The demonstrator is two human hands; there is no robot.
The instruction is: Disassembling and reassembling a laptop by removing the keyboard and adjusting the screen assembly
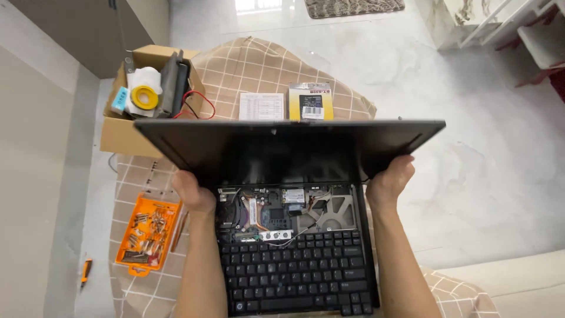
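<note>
Black laptop (294, 235) opened on a checked cloth (259, 70), lid (282, 147) tipped forward over the exposed fan and circuit boards above the keyboard (297, 277). Left hand (193, 193) clasped on the lid's left edge, right hand (389, 179) clasped on its right edge. Left of the laptop, an orange screwdriver-bit case (147, 232); beyond the lid, a cardboard box (126, 132) of parts and a yellow packet (311, 101).
</note>
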